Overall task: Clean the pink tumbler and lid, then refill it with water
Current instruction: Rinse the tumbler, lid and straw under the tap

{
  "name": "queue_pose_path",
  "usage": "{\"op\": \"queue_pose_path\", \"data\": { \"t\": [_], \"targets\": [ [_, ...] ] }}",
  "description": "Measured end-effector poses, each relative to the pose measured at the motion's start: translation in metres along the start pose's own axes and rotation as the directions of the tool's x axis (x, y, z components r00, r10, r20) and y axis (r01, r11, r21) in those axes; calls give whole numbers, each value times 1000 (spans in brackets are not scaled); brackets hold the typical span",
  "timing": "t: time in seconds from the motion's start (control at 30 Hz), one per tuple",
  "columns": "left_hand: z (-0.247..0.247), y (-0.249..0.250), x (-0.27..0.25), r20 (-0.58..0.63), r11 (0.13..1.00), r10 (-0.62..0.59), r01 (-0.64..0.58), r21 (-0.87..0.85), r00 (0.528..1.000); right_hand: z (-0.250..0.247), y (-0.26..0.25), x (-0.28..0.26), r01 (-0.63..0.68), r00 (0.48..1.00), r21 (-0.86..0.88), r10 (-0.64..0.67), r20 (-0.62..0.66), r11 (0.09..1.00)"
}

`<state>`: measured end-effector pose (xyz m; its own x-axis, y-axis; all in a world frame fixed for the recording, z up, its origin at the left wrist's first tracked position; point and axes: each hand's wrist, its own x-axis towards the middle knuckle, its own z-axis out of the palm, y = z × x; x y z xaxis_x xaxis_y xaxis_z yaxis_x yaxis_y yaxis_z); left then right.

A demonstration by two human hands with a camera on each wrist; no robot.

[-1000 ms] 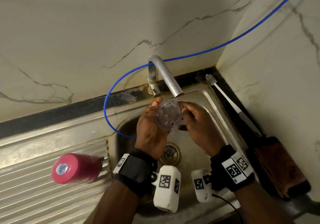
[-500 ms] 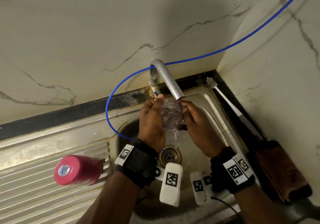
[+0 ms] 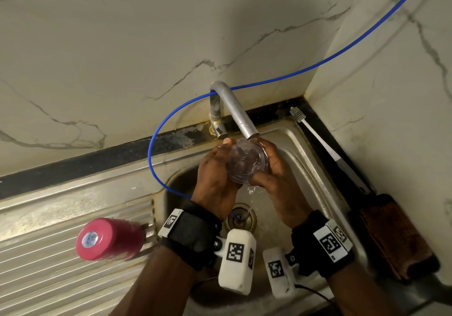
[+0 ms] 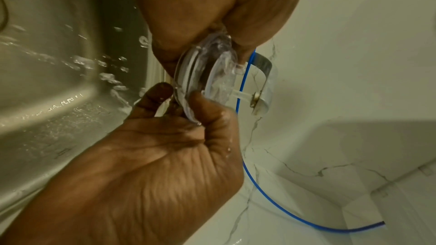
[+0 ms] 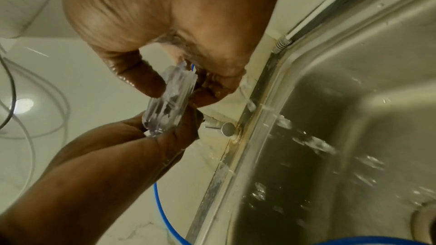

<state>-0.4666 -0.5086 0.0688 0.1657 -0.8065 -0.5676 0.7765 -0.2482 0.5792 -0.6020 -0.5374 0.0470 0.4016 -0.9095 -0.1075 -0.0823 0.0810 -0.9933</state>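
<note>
The clear lid point(image 3: 247, 162) is grasped from both sides at the centre of the head view: the grip of the left hand point(image 3: 216, 181) is curled round its left edge, and the grip of the right hand point(image 3: 274, 176) is pinched on its right edge, thumb in front and fingers behind. In the left wrist view the lid point(image 4: 207, 79) is seen edge-on between the left hand point(image 4: 146, 165) and the right hand point(image 4: 212, 6); in the right wrist view the lid point(image 5: 168, 101) is held the same way between the right hand point(image 5: 169, 16) and the left hand point(image 5: 132, 137). Water is seen running off the lid and splashing into the sink point(image 3: 305, 168). The pink tumbler point(image 3: 107, 238) is found at lower left, on the ribbed drainboard point(image 3: 49, 279), well apart from the hands. Just above the lid, the tap spout point(image 3: 241, 112) is placed. A blue tube point(image 3: 318, 63) is looped behind the tap and led to the upper right. A white brush point(image 3: 315, 134) is laid along the sink's right rim.
</note>
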Motion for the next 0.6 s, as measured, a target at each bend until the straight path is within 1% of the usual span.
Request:
{"op": "queue_pose_path", "data": {
  "t": [0.13,0.23,0.3,0.37,0.4,0.47,0.5,0.53,0.6],
  "targets": [
    [0,1,1,111,998,29,-34,46,993,-5,4,4,-73,989,201,97,-114,977],
    [1,3,3,155,995,23,-38,95,988,-8,4,5,-38,983,252,82,-166,967],
    [1,5,4,168,994,42,-58,90,985,-10,5,6,-22,981,246,68,-180,969],
    [-3,6,6,153,993,79,-91,73,985,-10,8,4,-10,980,173,43,-192,985],
    [-5,7,6,133,993,92,-100,61,987,-11,10,2,8,982,81,8,-187,997],
    [-11,5,6,74,992,107,-111,54,991,-12,17,-2,50,991,-126,-64,-116,991],
    [-13,4,6,49,992,107,-110,61,993,-11,22,-4,60,995,-192,-75,-70,980],
    [-16,2,6,27,992,101,-103,67,995,-9,25,-6,60,997,-223,-69,-33,973],
    [-20,-1,5,-6,996,72,-72,61,997,-6,31,-8,67,997,-277,-76,-22,959]
  ]
}}
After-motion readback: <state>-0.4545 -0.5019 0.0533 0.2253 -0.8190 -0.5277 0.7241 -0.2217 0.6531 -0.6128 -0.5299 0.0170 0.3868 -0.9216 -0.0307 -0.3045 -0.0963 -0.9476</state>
